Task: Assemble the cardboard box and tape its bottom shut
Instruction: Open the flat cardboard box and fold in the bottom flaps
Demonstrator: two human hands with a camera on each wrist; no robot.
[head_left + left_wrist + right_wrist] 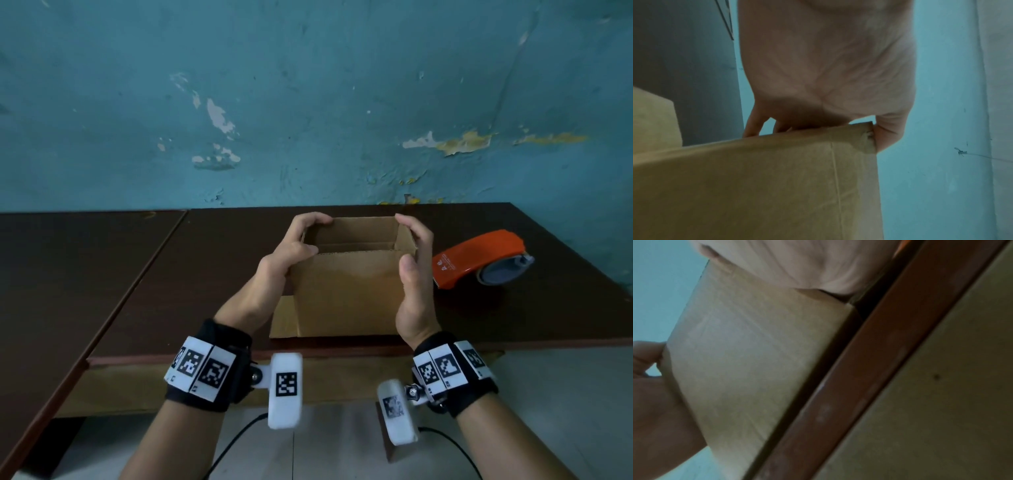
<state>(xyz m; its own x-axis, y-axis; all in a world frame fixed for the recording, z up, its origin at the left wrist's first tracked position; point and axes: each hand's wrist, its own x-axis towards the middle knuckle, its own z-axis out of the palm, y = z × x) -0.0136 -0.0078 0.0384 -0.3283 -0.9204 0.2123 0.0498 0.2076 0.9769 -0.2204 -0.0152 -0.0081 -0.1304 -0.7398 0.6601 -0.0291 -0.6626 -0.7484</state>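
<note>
A brown cardboard box [346,294] stands upright and open-topped on the dark table [205,274], near its front edge. My left hand [294,240] grips the box's upper left corner, fingers curled over the rim and thumb on the near face. My right hand [414,260] holds the right side, fingers over the far right corner, thumb on the near face. The left wrist view shows my left hand [818,97] on the top edge of the box [756,186]. In the right wrist view my right hand [797,261] lies against the box wall [748,353]. An orange tape dispenser [479,258] lies right of the box.
A flap [284,318] sticks out flat at the box's lower left. The table meets a teal peeling wall [308,102] behind. A second tabletop [68,257] adjoins on the left. Cables [239,442] run over the pale floor below the table's front edge [879,369].
</note>
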